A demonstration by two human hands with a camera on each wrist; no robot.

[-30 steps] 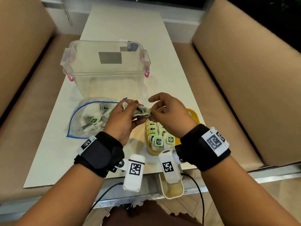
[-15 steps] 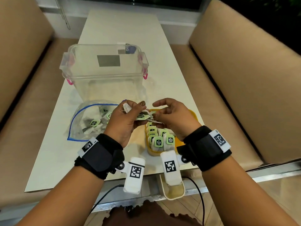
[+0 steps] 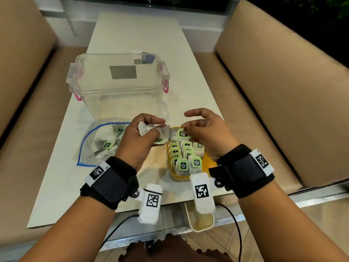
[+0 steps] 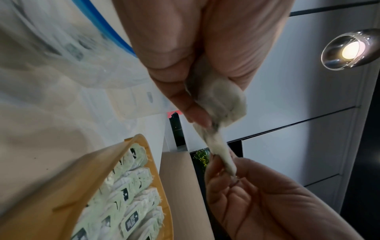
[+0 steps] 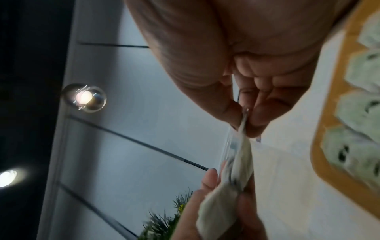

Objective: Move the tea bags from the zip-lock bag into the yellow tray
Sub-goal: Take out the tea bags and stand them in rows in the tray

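Observation:
My left hand [image 3: 149,129] grips a small bunch of white tea bags [image 3: 151,129] just left of the yellow tray [image 3: 209,163]. My right hand [image 3: 196,127] pinches one tea bag with a green tag [image 3: 182,133] by its end, drawn out from that bunch above the tray's far end. In the left wrist view the bunch [image 4: 222,100] sits between thumb and fingers, and the right fingers [image 4: 218,164] pinch its trailing end. Several tea bags [image 3: 186,156] stand in rows in the tray. The zip-lock bag [image 3: 100,142] lies open at the left with several tea bags inside.
A clear plastic storage box [image 3: 119,86] with pink latches stands behind the bag and the tray. The white table [image 3: 136,35] runs on beyond it. Tan bench cushions [image 3: 283,95] flank the table on both sides. A cream tray [image 3: 200,220] hangs below the near edge.
My two hands have drawn apart a little. The right hand has pulled one green-tagged tea bag out of the bunch that the left hand holds, over the tray's far end.

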